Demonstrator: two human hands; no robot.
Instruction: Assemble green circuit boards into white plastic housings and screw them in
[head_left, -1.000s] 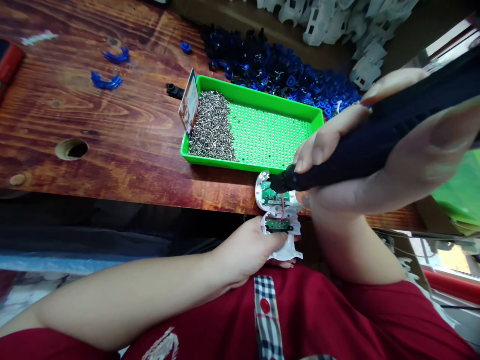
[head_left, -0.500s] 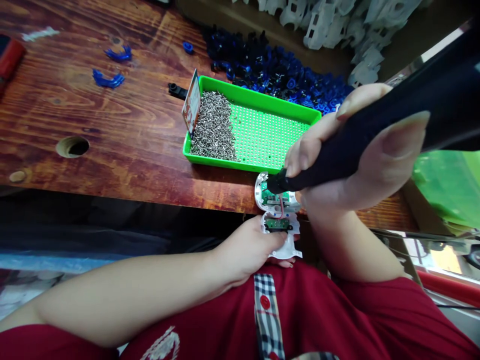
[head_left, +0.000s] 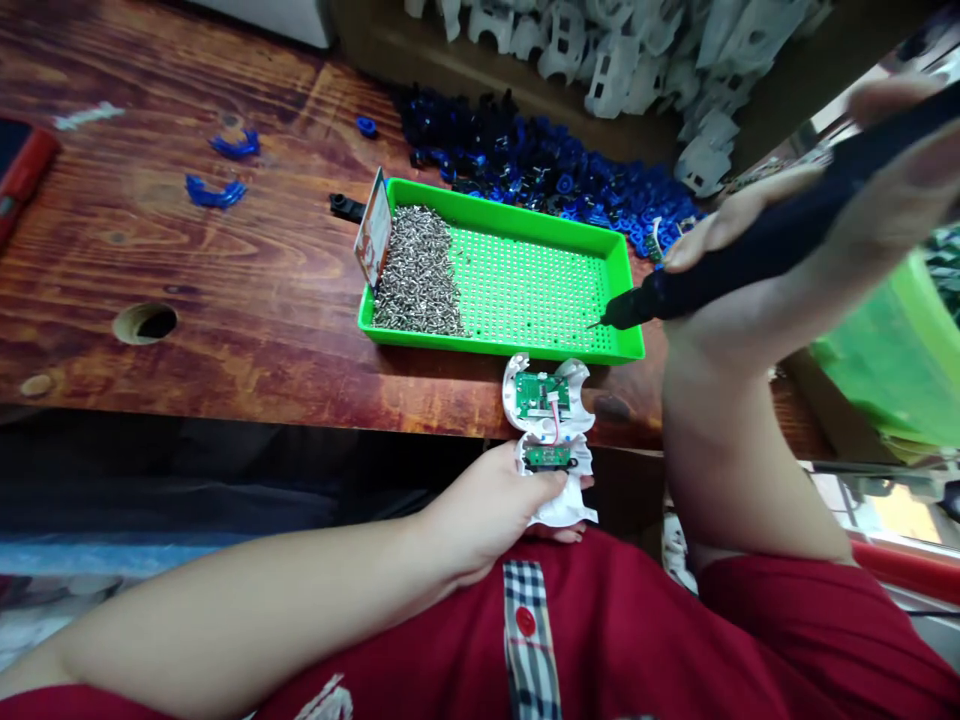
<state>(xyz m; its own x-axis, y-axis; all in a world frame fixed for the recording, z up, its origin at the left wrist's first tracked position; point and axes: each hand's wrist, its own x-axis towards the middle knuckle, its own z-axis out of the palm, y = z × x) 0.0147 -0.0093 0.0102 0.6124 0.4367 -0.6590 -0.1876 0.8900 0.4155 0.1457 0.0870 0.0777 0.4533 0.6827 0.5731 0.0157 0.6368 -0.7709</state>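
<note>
In the head view, our left hand (head_left: 487,500) pinches the near shell half (head_left: 564,505), the far half (head_left: 511,405) at the desk's (head_left: 285,340) near edge; our right hand (head_left: 772,310) grips a driver (head_left: 750,250) at the tray's (head_left: 420,342) right end. Loading its bit (head_left: 595,325) seems the step; next calls for squaring it up.

Black driver (head_left: 765,245) cut off by right edge, right hand (head_left: 784,305) around it blurred, some fingers of left hand (head_left: 499,500) hidden beneath white casing (head_left: 566,505), red device (head_left: 34,165) cropped at left, print on card (head_left: 373,235) too small to read.
</note>
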